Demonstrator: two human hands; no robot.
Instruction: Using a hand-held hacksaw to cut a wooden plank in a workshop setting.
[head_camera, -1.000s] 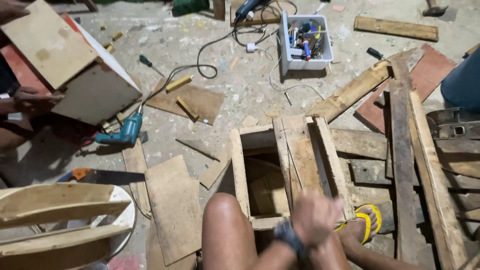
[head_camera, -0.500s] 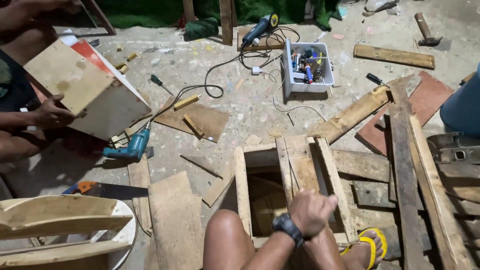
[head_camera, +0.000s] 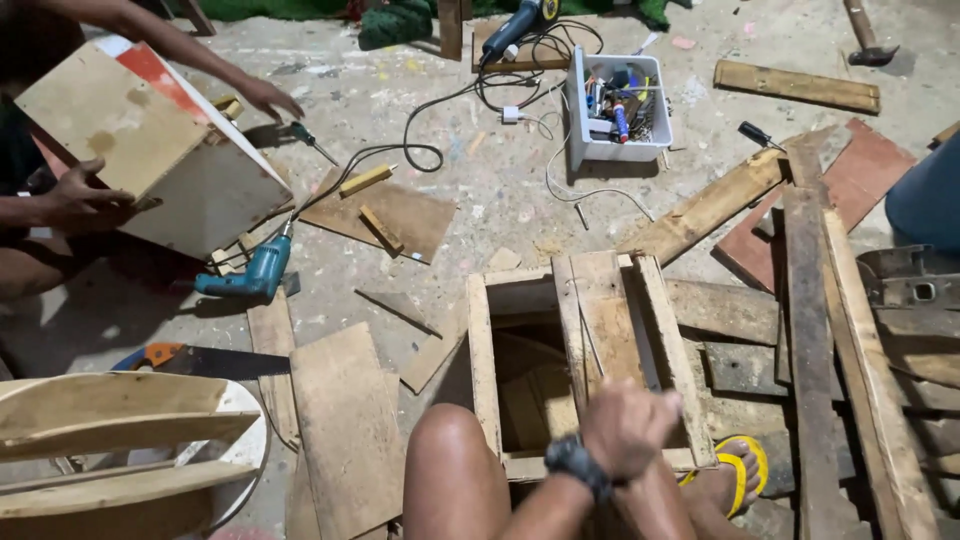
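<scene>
My left hand, with a black watch on the wrist, is curled into a fist on the near end of a plank. That plank lies across the top of an open wooden crate. Nothing shows inside the fist. The crate stands on the floor between my bare knee and my foot in a yellow sandal. My right hand is out of view.
At the left another person holds a pale wooden box with one hand and stretches the other hand over the floor. Near them lie a teal drill, a handsaw, loose boards and cables. A white tool tray sits farther back. Long planks lie at the right.
My fist has stayed on the crate's near edge, steadier than a second ago. The other person has lifted the box and stretched one hand out over the floor.
</scene>
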